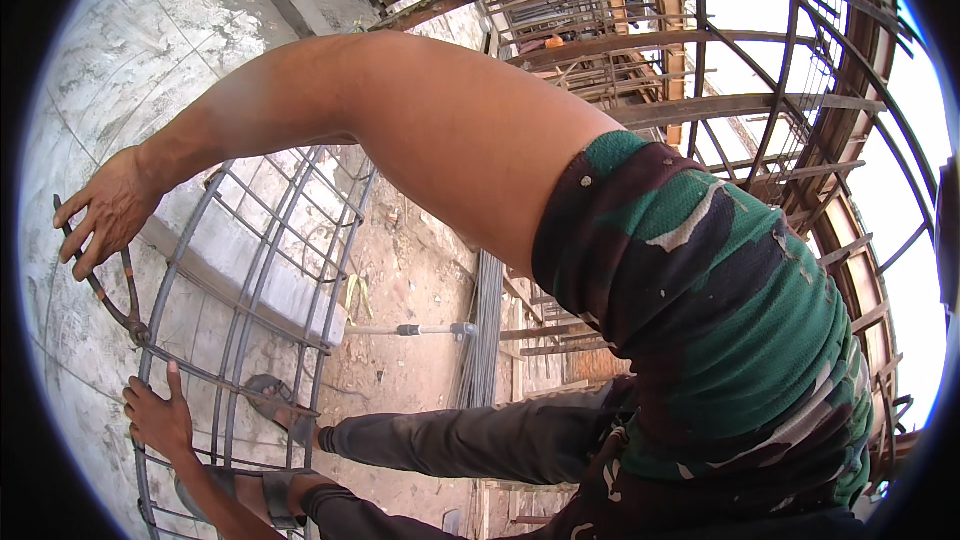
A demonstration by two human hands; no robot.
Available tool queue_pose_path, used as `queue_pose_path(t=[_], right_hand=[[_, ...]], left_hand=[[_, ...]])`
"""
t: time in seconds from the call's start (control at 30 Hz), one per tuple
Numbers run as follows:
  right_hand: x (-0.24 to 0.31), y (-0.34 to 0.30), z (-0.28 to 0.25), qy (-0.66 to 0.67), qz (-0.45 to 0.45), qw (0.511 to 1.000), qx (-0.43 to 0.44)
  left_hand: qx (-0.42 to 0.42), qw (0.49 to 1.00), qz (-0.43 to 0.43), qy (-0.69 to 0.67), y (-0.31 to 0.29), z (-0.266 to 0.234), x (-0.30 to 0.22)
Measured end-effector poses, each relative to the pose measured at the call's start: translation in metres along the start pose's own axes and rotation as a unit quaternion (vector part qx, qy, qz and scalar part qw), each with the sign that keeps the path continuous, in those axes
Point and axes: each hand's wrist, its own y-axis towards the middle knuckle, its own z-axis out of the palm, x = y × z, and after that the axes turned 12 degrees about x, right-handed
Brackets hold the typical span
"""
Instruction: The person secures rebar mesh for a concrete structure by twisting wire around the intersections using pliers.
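My right hand (112,208), at the end of the long bare arm reaching across from the camouflage sleeve, is closed round the handles of dark tying pincers (101,290) with worn orange patches. Their jaws meet a crossing of bars on the steel rebar cage (240,340). Just below the jaws, my left hand (160,420) lies over the cage's outermost bar, fingers bent past it and thumb raised. Any tie wire at the jaws is too small to make out.
My sandalled foot (268,398) is beside the cage bars. A concrete block (330,323) lies under the cage. Beyond are a grey pipe (410,330), a bundle of long rods (483,335), and timber and steel framework (700,110). Pale rough concrete (100,90) spreads on the left.
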Motion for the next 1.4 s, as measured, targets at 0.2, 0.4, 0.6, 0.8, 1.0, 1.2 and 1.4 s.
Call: queue_pose_path(t=[0.2,0.4,0.6,0.8,1.0,1.2,1.4], right_hand=[[-0.009,0.017,0.007,-0.029,-0.041,0.998,-0.027],[-0.022,0.039,0.012,-0.007,-0.110,0.993,-0.032],[-0.041,0.048,-0.034,0.156,-0.188,0.963,0.114],[-0.009,0.093,0.023,0.480,-0.226,0.781,0.328],[0.007,0.056,0.001,0.636,-0.055,0.621,0.455],[0.058,0.012,-0.058,0.802,0.122,0.370,0.452],[0.118,-0.011,-0.093,0.799,0.246,0.385,0.392]], left_hand=[[-0.021,1.000,0.013,-0.016,0.000,0.007,0.001],[-0.028,0.999,0.013,-0.032,-0.001,0.010,0.001],[-0.007,0.998,0.010,-0.054,-0.006,-0.003,-0.001],[-0.028,0.997,0.025,-0.068,-0.005,-0.003,-0.003],[-0.038,0.997,0.023,-0.067,-0.006,-0.004,-0.001],[-0.032,0.997,0.017,-0.069,-0.006,-0.001,-0.002],[-0.115,0.989,0.025,-0.093,-0.013,-0.010,-0.009]])
